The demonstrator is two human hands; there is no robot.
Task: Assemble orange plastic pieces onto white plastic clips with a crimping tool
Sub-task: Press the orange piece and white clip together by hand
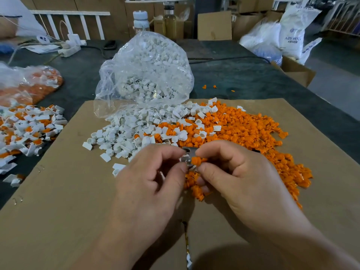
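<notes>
Right at the middle of the cardboard sheet (58, 191), the two hands met over the work. The right hand (243, 182) pinched an orange piece (196, 160) between thumb and forefinger, its fingers (212, 151) closed on it. The left hand (148, 180) had its fingers (171, 152) closed around a small metal tool (188, 152), only a grey sliver of which showed between the fingertips; whether a white clip sat inside could not be told. The orange piece lay just against that metal part, touching it from the right.

Beyond the hands, loose white clips (124, 133) lay heaped to the left and a pile of orange pieces (243, 129) spread to the right, the two mixing where they met. A clear plastic bag (144, 71) stood open behind them, full of white clips spilling out. On the dark table (243, 78) at far left sat a heap of assembled white-and-orange parts (25, 129) and another bag holding orange parts (35, 82).
</notes>
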